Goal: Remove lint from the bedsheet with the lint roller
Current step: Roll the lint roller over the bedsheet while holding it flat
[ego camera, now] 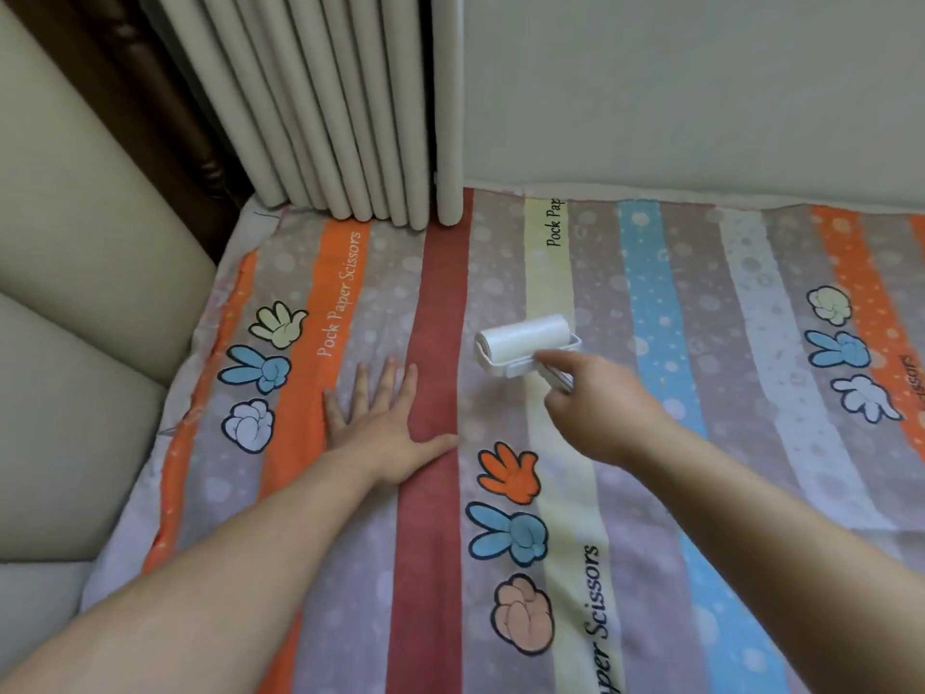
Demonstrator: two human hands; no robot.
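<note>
A white lint roller [525,343] lay on the soft cloth bedsheet [430,568], which had long stripes of orange, dark red, pale yellow, blue and grey, with dots and cartoon hands printed on it. The roller had a round drum of shiny, crinkly sticky paper sitting in a white plastic frame. Its drum touched the sheet across the pale yellow stripe.

The right hand [595,408] was just behind the roller, nearer the person. Its fingers were wrapped round the thin handle, and the hand hid most of the handle. The left hand [380,433] lay to the left of the roller, a little nearer the person. It was flat on the sheet with straight, spread fingers and held nothing.

Beyond the roller and to its left stood a white metal radiator [320,107] made of smooth round tubes, reaching down to the edge of the sheet. Straight beyond the roller was a plain pale wall [701,92]. Far to the left of the roller were puffy cream cushions [75,242] and a dark brown wooden post [150,92].
</note>
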